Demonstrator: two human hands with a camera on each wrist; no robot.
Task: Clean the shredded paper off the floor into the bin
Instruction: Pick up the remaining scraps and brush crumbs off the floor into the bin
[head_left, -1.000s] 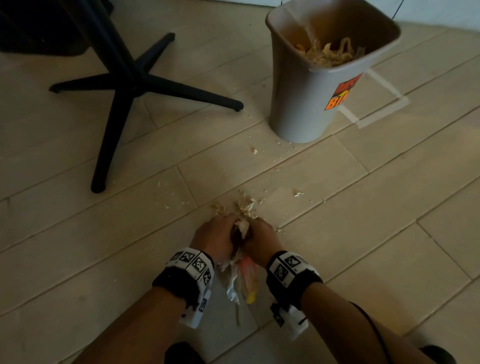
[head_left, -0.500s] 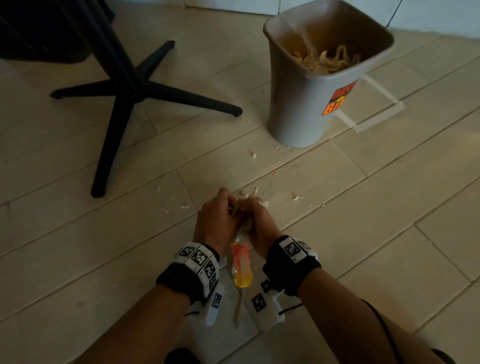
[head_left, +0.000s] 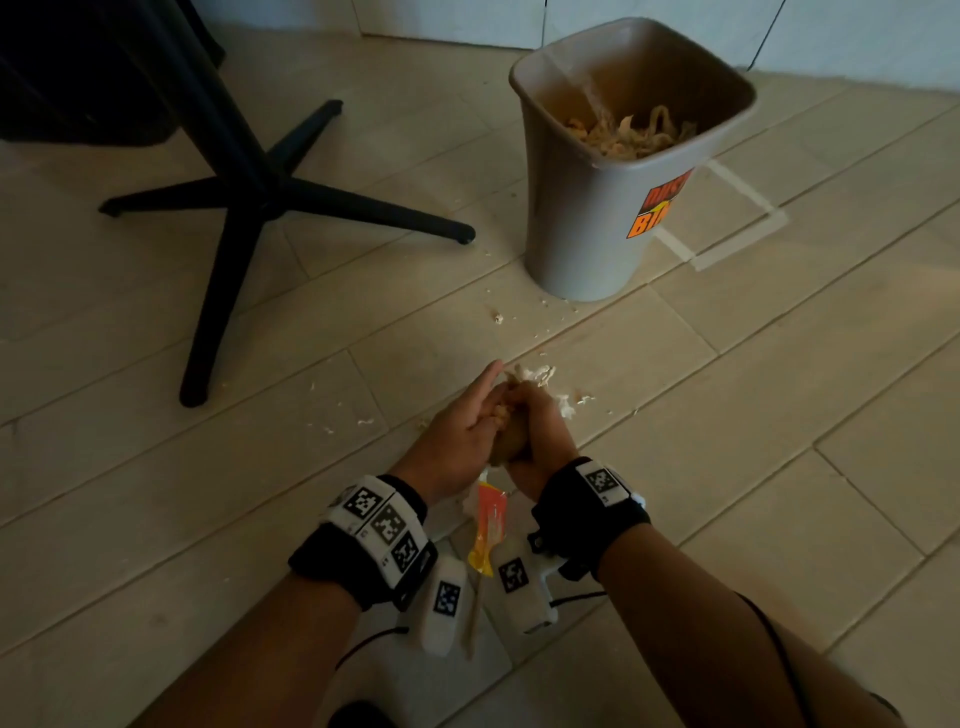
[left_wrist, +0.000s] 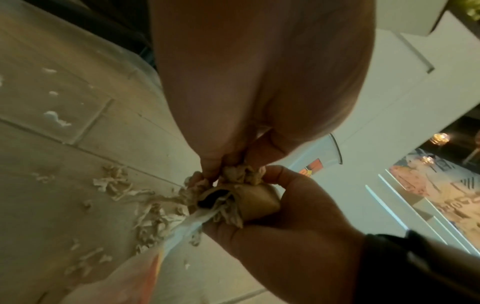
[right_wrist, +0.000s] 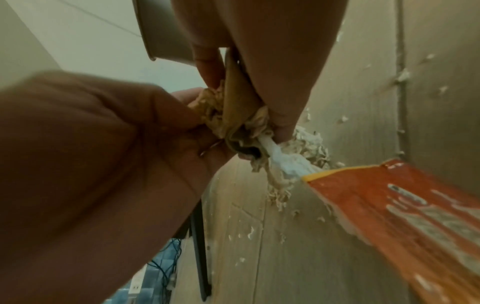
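Shredded paper (head_left: 503, 415) bunched into a clump between both hands, held above the floor (head_left: 727, 441) in front of the bin. Pressed against the clump, a tan cardboard piece (left_wrist: 255, 200) and a crumpled wrapper (right_wrist: 405, 207), white at the neck and orange further down, hanging below the wrists. Left hand (head_left: 457, 431) cupped on the clump's left side, fingers mostly straight and pointing forward, fingertips touching the paper. Right hand (head_left: 540, 431) curled round the cardboard, the wrapper neck and the paper, thumb on top in the left wrist view. More shreds trailing out past the fingers, and loose scraps (head_left: 366, 422) scattered over the pale floor tiles near the hands and toward the bin. Grey bin (head_left: 587, 223) upright further ahead and to the right, well apart from the hands, with an orange label on its side and a heap of paper strips (head_left: 628, 135) inside. Black chair base (head_left: 249, 208) to the left; white tape lines (head_left: 727, 249) on the floor beside the bin.
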